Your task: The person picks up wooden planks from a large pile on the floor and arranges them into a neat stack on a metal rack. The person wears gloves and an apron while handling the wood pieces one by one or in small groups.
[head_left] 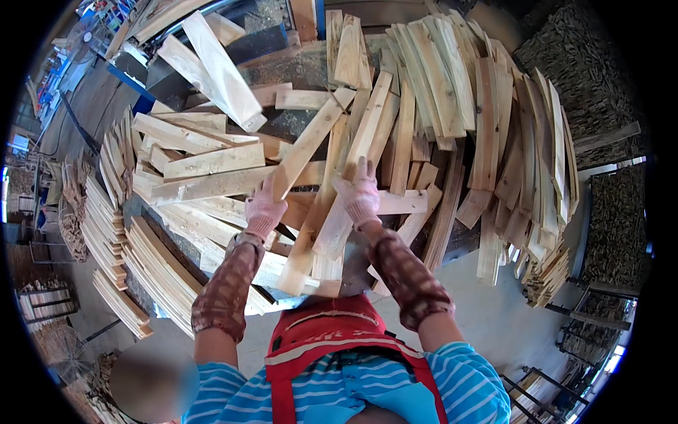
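Left glove hand (265,210): centre of the frame, fingers curled around the lower end of a slanting board (314,140)
Right glove hand (359,198): just right of centre, fingers mostly straight, laid on the lower end of a long board (371,120); cannot tell whether it grips
Slanting board: runs from the left hand toward upper centre
Long board: beside it, upper centre
Leaning planks (431,78): upper right
Stacked strips (159,265): lower left
Red apron (325,326): bottom centre

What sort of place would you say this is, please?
Most likely a woodworking shop: rough boards lie heaped before the person, planks stand stacked at left, and the person wears a red apron.
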A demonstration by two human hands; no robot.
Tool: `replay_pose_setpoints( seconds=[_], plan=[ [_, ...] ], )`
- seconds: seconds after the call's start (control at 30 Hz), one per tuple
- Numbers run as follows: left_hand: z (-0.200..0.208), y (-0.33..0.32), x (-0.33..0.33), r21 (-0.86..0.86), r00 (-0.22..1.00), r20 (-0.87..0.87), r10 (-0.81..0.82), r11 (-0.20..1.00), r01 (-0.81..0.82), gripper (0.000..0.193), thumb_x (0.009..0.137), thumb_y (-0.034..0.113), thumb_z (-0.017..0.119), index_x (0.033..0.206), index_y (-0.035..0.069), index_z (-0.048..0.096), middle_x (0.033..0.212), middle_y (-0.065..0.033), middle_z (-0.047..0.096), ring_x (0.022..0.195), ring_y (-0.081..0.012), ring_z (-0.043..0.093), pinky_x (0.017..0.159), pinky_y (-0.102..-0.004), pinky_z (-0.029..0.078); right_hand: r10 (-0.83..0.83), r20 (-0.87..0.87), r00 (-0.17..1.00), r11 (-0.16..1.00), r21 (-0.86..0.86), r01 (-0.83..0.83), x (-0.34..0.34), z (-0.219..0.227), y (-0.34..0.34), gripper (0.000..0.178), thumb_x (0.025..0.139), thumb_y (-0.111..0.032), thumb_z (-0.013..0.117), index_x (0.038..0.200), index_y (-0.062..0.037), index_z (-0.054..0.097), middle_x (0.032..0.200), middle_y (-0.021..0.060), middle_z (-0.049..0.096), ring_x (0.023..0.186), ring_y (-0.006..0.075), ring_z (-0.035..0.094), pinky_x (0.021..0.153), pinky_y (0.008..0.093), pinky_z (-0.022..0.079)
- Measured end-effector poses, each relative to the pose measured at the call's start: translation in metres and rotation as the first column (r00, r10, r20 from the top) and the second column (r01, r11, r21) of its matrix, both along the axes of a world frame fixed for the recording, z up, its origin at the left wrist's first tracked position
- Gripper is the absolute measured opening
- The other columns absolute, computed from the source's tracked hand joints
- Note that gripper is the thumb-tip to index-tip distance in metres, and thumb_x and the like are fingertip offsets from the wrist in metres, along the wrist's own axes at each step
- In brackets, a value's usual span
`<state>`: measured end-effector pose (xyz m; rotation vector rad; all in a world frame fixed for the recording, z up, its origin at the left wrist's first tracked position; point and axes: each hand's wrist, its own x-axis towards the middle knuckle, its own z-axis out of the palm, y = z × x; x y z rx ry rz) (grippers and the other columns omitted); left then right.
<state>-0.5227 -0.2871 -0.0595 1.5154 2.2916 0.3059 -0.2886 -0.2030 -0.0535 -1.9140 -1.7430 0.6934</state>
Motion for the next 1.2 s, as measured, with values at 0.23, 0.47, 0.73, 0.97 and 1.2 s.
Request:
replay_pose_setpoints(
  seconds=[0.23, 0.47, 0.73, 0.97, 1.2],
  plan=[
    [0.059, -0.060, -0.002, -0.364, -0.453, 0.851, 0.266, 0.921, -0.141, 0.055, 0.097, 0.032, 0.059, 0.134, -0.008, 0.049, 0.112, -0.0229, 0.065, 0.082, -0.0252, 0.063, 0.064, -0.0358, 0.055, -0.101, -0.321, 0.942, 0.987, -0.150, 0.055, 0.021, -0.016, 0.014, 0.072, 0.081, -0.024, 0.074, 0.145, -0.0040, 0.047, 0.126, 0.0191, 0.062, 0.110, 0.0370, 0.064, 0.094, 0.0408, 0.053],
    [0.035, -0.124, -0.017, -0.316, -0.549, 0.806, 0.220, 0.945, -0.086, 0.074, 0.097, 0.051, 0.059, 0.139, -0.009, 0.047, 0.125, -0.0289, 0.062, 0.099, -0.0322, 0.069, 0.069, -0.0375, 0.063, -0.469, -0.758, 0.452, 0.863, -0.501, 0.055, 0.098, 0.015, -0.075, 0.056, 0.088, 0.003, 0.056, 0.143, -0.0068, 0.056, 0.105, 0.0057, 0.070, 0.087, 0.0131, 0.066, 0.068, 0.0277, 0.056],
    [0.058, -0.083, 0.018, -0.285, -0.295, 0.927, 0.230, 0.945, -0.159, 0.054, 0.093, 0.035, 0.071, 0.131, -0.002, 0.060, 0.106, -0.0104, 0.070, 0.085, -0.0211, 0.069, 0.079, -0.0318, 0.058, 0.052, -0.357, 0.933, 0.987, 0.163, 0.008, 0.031, -0.048, 0.022, 0.075, 0.088, -0.008, 0.062, 0.157, -0.0026, 0.033, 0.151, 0.0240, 0.049, 0.136, 0.0351, 0.051, 0.112, 0.0376, 0.043],
    [-0.018, -0.052, 0.016, 0.058, 0.307, 0.935, 0.177, 0.779, -0.624, 0.039, 0.091, 0.012, 0.075, 0.128, 0.004, 0.066, 0.098, -0.0004, 0.070, 0.078, -0.0090, 0.062, 0.068, -0.0252, 0.050, 0.037, 0.208, 0.977, 0.997, -0.070, -0.023, -0.029, -0.013, 0.069, 0.065, 0.085, -0.018, 0.061, 0.145, -0.0063, 0.039, 0.134, 0.0243, 0.053, 0.114, 0.0439, 0.061, 0.092, 0.0504, 0.052],
    [0.014, 0.035, 0.072, -0.230, -0.244, 0.950, 0.196, 0.966, -0.120, 0.046, 0.099, 0.038, 0.066, 0.131, 0.005, 0.063, 0.104, -0.0109, 0.073, 0.093, -0.0182, 0.070, 0.080, -0.0286, 0.057, -0.165, -0.816, 0.553, 0.891, -0.364, -0.271, -0.001, 0.062, -0.022, 0.056, 0.087, -0.018, 0.067, 0.137, -0.0009, 0.049, 0.107, 0.0188, 0.069, 0.096, 0.0220, 0.068, 0.079, 0.0374, 0.056]
  ],
)
